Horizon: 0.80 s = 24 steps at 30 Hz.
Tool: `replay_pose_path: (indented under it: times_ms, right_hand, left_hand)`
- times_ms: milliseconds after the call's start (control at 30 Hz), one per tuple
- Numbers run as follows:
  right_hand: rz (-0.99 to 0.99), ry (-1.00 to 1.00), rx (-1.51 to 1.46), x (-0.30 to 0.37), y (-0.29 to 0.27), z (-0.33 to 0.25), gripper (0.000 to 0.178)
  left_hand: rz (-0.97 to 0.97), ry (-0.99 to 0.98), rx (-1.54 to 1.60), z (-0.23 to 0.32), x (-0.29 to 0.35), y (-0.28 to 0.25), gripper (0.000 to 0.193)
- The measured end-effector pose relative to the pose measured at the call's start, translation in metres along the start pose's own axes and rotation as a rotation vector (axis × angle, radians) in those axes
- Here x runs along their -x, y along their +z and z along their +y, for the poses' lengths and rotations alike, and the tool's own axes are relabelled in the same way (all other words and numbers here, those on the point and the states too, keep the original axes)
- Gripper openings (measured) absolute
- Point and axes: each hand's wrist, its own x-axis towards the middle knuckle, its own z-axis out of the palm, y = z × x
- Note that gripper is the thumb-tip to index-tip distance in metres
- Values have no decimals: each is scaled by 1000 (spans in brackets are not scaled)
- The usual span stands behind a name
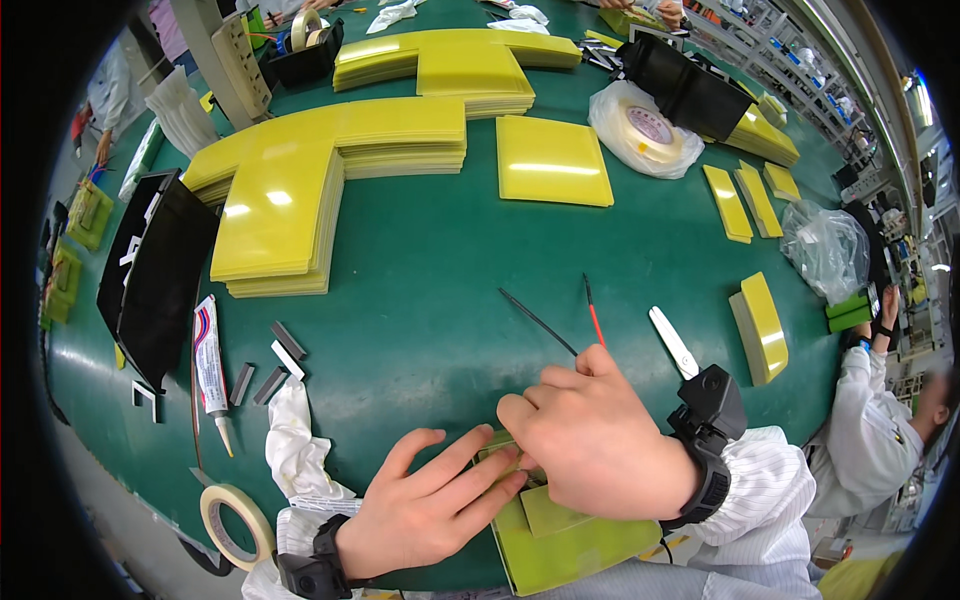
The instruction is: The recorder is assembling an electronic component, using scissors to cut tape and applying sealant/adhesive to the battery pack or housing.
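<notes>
My left hand reaches over the near edge of the table, its fingers stretched out and resting on a yellow-green flat-sided block. My right hand is closed over the same block, its fingertips down by the left ones. What they pinch, if anything, is hidden. Beyond the right knuckles lie a black wire and a red-and-black wire; their near ends are out of sight behind the hand. A white, blade-shaped tool lies right of them, partly covered by the device on my right wrist.
Stacked yellow boards stand at the far left, a yellow sheet beside them. A glue tube, grey strips and a tape roll lie left. A black bin edges the table. Small yellow strips and a co-worker are right.
</notes>
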Motion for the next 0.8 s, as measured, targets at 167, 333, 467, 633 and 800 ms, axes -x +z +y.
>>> replay_pose_path:
  times_ms: [167, 333, 467, 633, 800]
  right_hand:
    - [28, 12, -23, 3, -1, 0, 21]
    - [113, -5, -48, 4, 2, 3, 20]
    - [124, 21, -79, 6, 4, 4, 20]
    - [176, 33, -128, 9, 7, 4, 21]
    - [124, 82, -194, 12, -5, 13, 26]
  left_hand:
    - [-4, 124, -230, 4, -2, 2, 22]
    - [38, 173, -303, 2, -3, 2, 18]
    - [27, 208, -316, 0, -2, 2, 21]
    - [-39, 153, -276, 7, -6, -6, 19]
    - [-56, 163, -290, 8, -9, -6, 21]
